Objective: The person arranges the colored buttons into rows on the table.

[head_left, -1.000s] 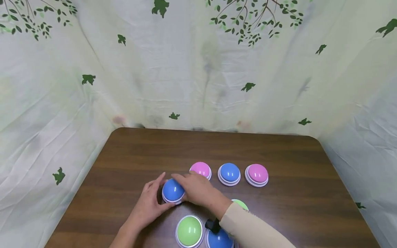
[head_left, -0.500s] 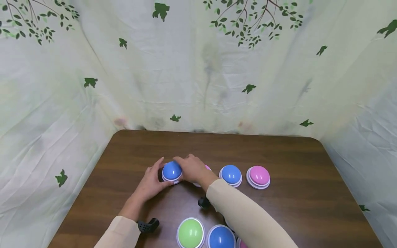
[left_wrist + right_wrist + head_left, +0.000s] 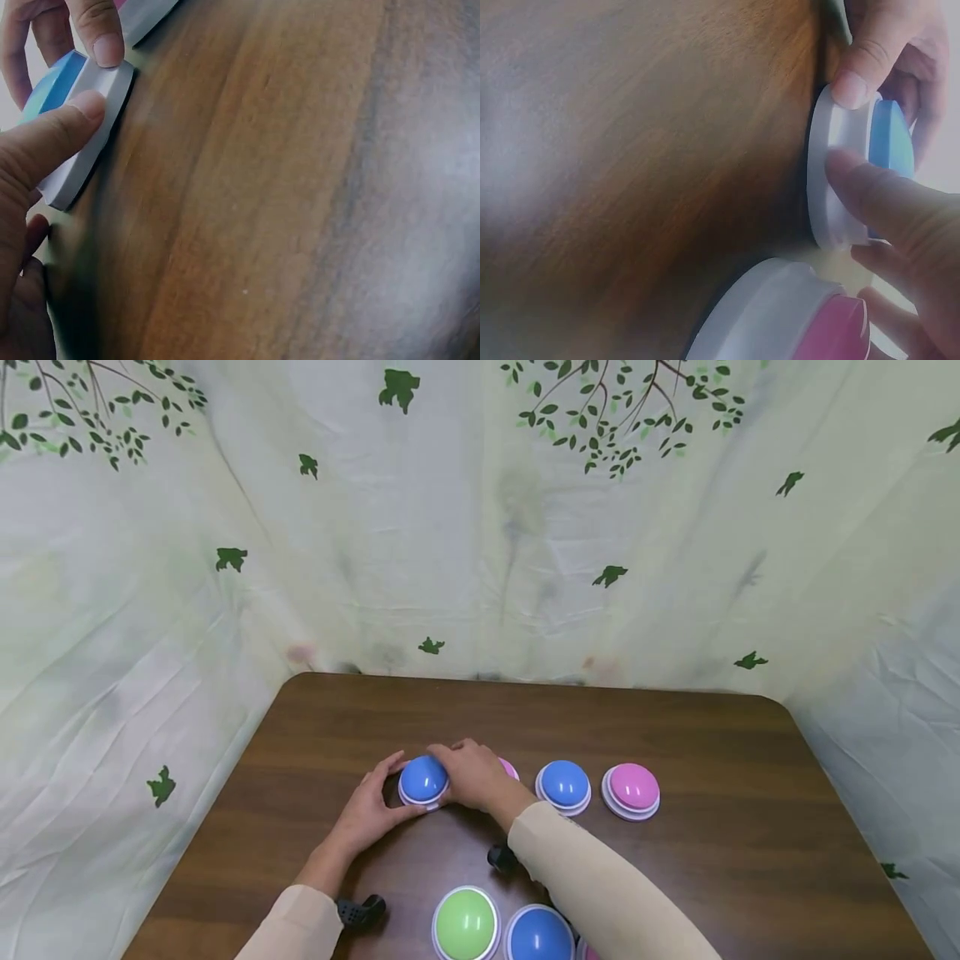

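A blue-domed push button (image 3: 423, 779) with a white base is at the left end of the far row on the brown table. My left hand (image 3: 367, 814) holds its left side, thumb on the base at the front. From the right, my right hand (image 3: 476, 777) grips the same button. In the left wrist view, both thumbs press on the white rim (image 3: 90, 135) of the base. The base sits at the table surface in the right wrist view, near a pink button (image 3: 832, 330). My right hand partly hides that pink button in the head view.
Farther right in the row are another blue button (image 3: 565, 783) and a pink button (image 3: 633, 787). Nearer stand a green button (image 3: 466, 923) and a blue one (image 3: 539, 935), with a pink one partly under the right sleeve (image 3: 600, 877). A patterned cloth (image 3: 465, 527) hangs behind the table.
Both hands have carried the blue button away from me, up to the far row beside the pink one. Over the last half second they hold almost still there.
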{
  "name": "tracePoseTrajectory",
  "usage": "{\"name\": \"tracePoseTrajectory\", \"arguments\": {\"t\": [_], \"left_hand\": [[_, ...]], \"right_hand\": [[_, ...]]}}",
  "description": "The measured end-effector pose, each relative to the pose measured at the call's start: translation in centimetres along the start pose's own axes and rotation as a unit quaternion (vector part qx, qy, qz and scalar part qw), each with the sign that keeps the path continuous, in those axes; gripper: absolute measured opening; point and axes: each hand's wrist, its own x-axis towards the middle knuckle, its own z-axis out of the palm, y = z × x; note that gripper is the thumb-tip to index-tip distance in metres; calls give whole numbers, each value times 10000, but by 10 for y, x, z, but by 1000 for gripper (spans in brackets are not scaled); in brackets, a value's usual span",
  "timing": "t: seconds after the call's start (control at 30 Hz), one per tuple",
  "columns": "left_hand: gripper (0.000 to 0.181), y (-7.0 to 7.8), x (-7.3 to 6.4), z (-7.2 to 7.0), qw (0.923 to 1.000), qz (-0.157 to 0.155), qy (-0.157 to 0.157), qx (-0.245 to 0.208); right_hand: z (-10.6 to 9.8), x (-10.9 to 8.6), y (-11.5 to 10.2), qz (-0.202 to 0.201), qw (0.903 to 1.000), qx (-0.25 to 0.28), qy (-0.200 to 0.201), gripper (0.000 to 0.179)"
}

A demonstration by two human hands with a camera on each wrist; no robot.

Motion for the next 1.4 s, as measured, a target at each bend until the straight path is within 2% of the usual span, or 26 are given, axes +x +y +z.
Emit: {"name": "tracePoseTrajectory", "arguments": {"t": [0.3,0.5,0.77,0.93,1.07,1.23,1.3,1.4], "left_hand": [[102,-6,-1,6,10000,-1,97,2],[100,-7,-4,8,9996,191,190,85],[104,-6,-7,12,9993,249,282,28],[107,-6,-11,15,9985,319,434,-77],[104,-6,-28,19,9953,525,798,-184],[93,3,-67,33,9824,1116,1419,-470],[91,7,-84,40,9770,1450,1482,-494],[93,8,-109,52,9690,2027,1324,-496]], "right_hand": [[3,-2,-1,86,9999,-72,74,78],[6,-3,-4,155,9997,-162,116,76],[9,-14,-7,-137,9963,-565,631,74],[0,-34,-10,-151,9930,-684,954,76],[-5,-70,-15,-268,9895,-691,1237,74],[9,-126,-27,-419,9871,-832,1302,82],[16,-144,-31,-376,9901,-671,1175,90],[25,-165,-32,-344,9929,-548,996,96]]}}
